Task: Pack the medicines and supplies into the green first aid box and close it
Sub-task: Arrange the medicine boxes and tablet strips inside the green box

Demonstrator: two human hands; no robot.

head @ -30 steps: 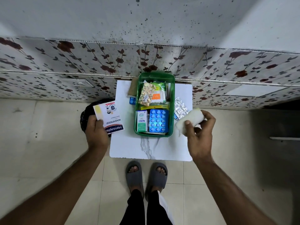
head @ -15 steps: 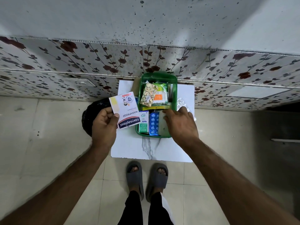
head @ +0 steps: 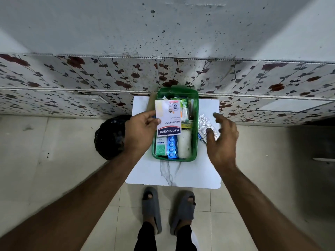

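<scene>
The green first aid box (head: 195, 124) stands open on a small white marble-patterned table (head: 174, 173). Inside lie a white bandage roll (head: 184, 143), a blue blister strip (head: 172, 146), a green-and-white medicine carton (head: 161, 146) and several packets at the far end. My left hand (head: 140, 132) holds a white Hansaplast box (head: 168, 117) over the box's left middle. My right hand (head: 222, 136) hovers open, fingers spread, just right of the box over silver foil strips (head: 204, 126) lying on the table.
A black round object (head: 108, 136) sits on the floor left of the table. A floral-tiled wall (head: 90, 78) rises right behind the table. My feet in grey slippers (head: 168, 209) stand on the tiled floor at the table's near edge.
The bandage roll went from my right hand into the box's near right corner, and that hand drew back right. My left hand carried the Hansaplast box rightward over the green box.
</scene>
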